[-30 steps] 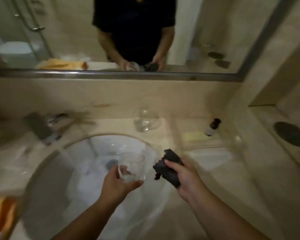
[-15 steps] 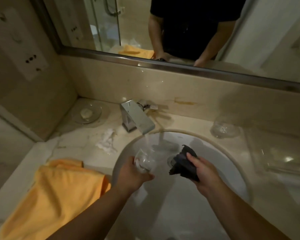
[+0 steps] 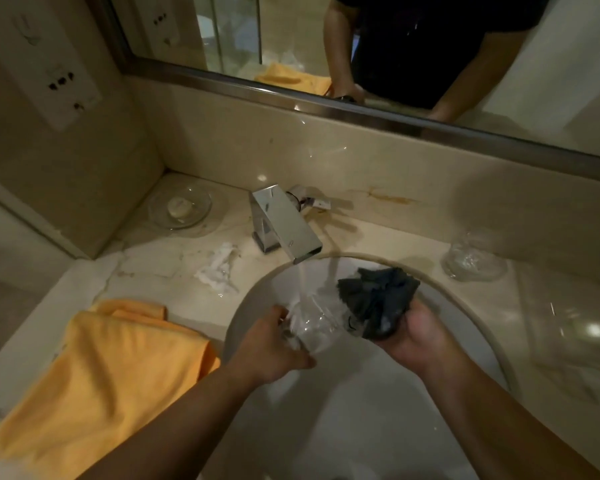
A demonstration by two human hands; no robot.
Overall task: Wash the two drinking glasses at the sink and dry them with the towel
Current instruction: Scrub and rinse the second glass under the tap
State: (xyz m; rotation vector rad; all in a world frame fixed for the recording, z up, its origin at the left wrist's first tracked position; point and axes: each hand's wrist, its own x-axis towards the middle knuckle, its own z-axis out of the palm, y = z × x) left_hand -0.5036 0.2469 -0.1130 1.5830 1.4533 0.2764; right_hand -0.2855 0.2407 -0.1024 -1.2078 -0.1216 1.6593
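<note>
— Where's the glass point(image 3: 310, 325)?
— Under the running tap point(image 3: 284, 223), over the sink point(image 3: 361, 427), gripped by the left hand point(image 3: 271, 348). The right hand point(image 3: 418, 336) clutches a dark cloth point(image 3: 378, 299) beside it.
— The other glass point(image 3: 475, 259)?
— On the desk point(image 3: 174, 271), right of the sink. The orange towel point(image 3: 101, 375) lies left.

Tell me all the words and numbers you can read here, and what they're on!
No word or number here can be read.
The faucet has a tiny mark near its spout, too small to read.
The wall plate has faint symbols, too blurred to read.
</note>
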